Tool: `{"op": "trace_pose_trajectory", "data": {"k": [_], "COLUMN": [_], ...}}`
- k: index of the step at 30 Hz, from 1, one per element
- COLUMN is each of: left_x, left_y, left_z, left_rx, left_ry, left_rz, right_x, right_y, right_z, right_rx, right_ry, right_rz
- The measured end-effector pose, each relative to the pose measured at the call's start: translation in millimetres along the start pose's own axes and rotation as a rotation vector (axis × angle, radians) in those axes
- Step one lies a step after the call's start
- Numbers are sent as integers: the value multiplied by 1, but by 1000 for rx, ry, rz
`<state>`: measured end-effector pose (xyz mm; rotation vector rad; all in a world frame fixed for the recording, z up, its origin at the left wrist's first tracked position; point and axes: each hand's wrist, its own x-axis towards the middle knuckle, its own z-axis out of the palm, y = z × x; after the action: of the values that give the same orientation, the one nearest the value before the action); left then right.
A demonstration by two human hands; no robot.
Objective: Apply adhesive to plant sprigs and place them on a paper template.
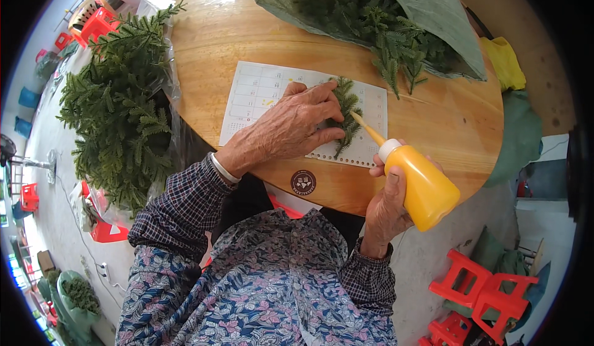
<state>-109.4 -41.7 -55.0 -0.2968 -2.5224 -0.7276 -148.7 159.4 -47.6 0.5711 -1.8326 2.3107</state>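
Note:
My left hand (291, 126) presses a small green artificial fern sprig (346, 112) flat onto a white calendar sheet (253, 92) that lies on a round wooden table (433, 117). My right hand (387, 207) grips a yellow glue squeeze bottle (424, 188) with a white collar. The bottle's thin nozzle (366, 128) points up and left, and its tip touches the sprig beside my left fingertips.
A grey-green sack (445, 18) spilling green sprigs lies at the table's far side. A big bag of green sprigs (117, 105) stands to the left of the table. Red plastic stools (489, 296) stand at the lower right, and a yellow cloth (504, 61) lies at the right edge.

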Motion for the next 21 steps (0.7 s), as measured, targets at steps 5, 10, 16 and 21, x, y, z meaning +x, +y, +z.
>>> {"op": "trace_pose_trajectory", "data": {"k": [5, 10, 16, 21], "left_x": [0, -1, -1, 0], "left_y": [0, -1, -1, -1], "left_z": [0, 2, 3, 2], "left_rx": [4, 3, 9, -7], "left_ry": [2, 16, 36, 10], "left_rz": [-2, 1, 4, -17], "right_x": [-2, -4, -7, -8], "right_y": [4, 4, 0, -3], "right_z": [-3, -2, -1, -1], "right_rx": [-39, -60, -56, -47], "right_ry": [-8, 23, 52, 57], "right_rz": [-40, -80, -102, -86]}}
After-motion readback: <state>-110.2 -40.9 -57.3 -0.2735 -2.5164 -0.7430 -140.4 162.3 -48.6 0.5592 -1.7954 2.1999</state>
